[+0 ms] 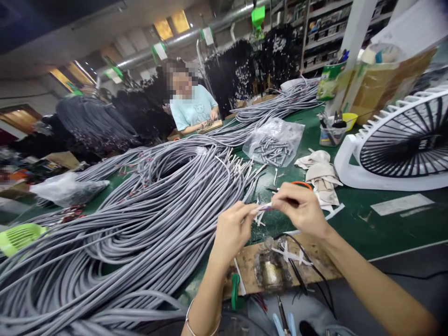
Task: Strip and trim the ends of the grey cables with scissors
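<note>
Just above the front of the bench, my left hand and my right hand are close together. Between their fingertips runs a thin cable end, whitish with a purplish tint, and both hands pinch it. Its finer wires are too small to make out. A heap of long grey cables with whitish ends lies beside my left hand. Small white scraps lie behind the fingers. Orange-handled scissors, partly hidden, are just beyond my right hand.
A wooden board at the front edge carries a glass jar and black leads. Behind are a plastic bag of grey pieces, crumpled cloth and a white fan. A person works across the green bench.
</note>
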Tool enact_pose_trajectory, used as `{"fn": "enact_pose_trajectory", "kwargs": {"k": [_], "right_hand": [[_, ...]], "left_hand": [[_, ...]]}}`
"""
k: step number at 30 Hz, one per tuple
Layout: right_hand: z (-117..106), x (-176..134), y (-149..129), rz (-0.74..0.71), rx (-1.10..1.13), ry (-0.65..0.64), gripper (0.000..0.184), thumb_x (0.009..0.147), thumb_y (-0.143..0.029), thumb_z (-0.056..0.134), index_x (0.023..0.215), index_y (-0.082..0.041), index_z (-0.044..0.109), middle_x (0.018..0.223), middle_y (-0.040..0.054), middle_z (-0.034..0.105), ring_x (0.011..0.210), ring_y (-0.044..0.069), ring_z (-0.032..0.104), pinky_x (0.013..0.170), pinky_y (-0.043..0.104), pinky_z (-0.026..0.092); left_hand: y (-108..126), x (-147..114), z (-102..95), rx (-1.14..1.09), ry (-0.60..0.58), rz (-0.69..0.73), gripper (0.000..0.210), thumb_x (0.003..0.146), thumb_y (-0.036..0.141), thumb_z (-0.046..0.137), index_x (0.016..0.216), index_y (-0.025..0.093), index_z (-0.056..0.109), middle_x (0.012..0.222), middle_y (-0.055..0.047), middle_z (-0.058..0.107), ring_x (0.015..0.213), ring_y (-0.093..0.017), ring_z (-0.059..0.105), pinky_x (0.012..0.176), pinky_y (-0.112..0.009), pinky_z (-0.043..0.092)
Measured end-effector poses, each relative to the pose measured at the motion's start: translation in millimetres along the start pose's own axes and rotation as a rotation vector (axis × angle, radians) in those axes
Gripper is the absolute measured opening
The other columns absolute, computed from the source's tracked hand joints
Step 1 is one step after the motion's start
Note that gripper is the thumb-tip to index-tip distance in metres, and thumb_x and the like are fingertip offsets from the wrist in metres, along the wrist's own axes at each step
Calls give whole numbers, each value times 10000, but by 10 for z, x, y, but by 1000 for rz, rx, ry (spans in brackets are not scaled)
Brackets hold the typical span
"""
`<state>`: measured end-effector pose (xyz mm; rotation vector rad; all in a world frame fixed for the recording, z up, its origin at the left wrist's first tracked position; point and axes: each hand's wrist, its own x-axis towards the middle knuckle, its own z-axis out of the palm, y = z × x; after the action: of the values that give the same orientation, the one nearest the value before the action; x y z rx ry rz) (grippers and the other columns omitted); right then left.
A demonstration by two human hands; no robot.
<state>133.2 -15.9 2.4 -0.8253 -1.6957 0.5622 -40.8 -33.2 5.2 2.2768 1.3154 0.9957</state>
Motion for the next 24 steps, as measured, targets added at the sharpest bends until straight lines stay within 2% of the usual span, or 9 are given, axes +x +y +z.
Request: {"fn": "enact_pose_trajectory", "kwargs": {"k": [2,4,6,8,9,12,16,20,24], "right_hand": [[-24,17,60,75,-70,130,222,787,-201,555,570,-167,521,562,-25,430,523,94,387,490,231,297],[-33,28,115,141,-133,151,244,774,-186,556,539,-165,493,553,-31,409,519,90,369,489,230,282],[-3,19,132,157,-137,64,228,764,-173,562,543,-160,507,553,-33,420,521,88,377,496,228,284],[72,-8,96,106,-52,-120,205,770,-173,566,568,-156,535,563,-31,445,530,88,399,509,224,301],[119,-25,62,64,16,-221,203,780,-183,564,580,-155,544,568,-29,455,538,90,411,516,223,313],[254,-67,-58,-39,194,-417,248,810,-240,551,578,-153,544,560,-28,454,539,92,416,516,221,328],[328,-104,-87,-47,222,-442,255,807,-267,561,585,-146,537,551,-35,453,526,84,406,510,207,334],[240,-224,99,51,-185,-407,149,814,-255,559,723,-152,616,650,-3,562,602,107,500,580,221,385],[-11,-327,327,-3,-542,-394,192,838,-278,527,958,-168,628,929,75,635,881,180,568,781,297,434]], "left_hand": [[34,-21,3,-17,-151,92,285,878,237,426,1061,205,643,745,-37,586,659,-127,525,632,-224,409],[30,-43,3,-112,-89,98,298,879,224,422,1103,197,616,787,-44,595,691,-126,526,654,-221,410],[-19,-47,7,-241,131,-15,279,881,247,423,1054,175,629,785,-38,597,667,-114,511,641,-215,401],[-91,-30,22,-370,323,-177,277,875,311,437,951,150,649,689,-12,558,592,-99,470,588,-209,380],[-125,-15,35,-426,370,-241,292,867,343,446,907,139,651,641,1,528,558,-93,446,562,-206,367],[-192,34,82,-517,372,-321,331,829,401,490,825,116,658,594,10,501,538,-90,431,546,-206,359],[-224,72,106,-516,341,-342,358,816,421,495,820,107,667,571,15,485,528,-91,426,546,-206,365],[-298,83,71,-273,350,-340,346,821,416,479,899,144,677,662,-22,579,651,-149,523,642,-246,411],[-351,77,55,-175,286,-320,341,813,347,491,1056,156,633,888,-83,650,842,-200,576,781,-300,418]]}}
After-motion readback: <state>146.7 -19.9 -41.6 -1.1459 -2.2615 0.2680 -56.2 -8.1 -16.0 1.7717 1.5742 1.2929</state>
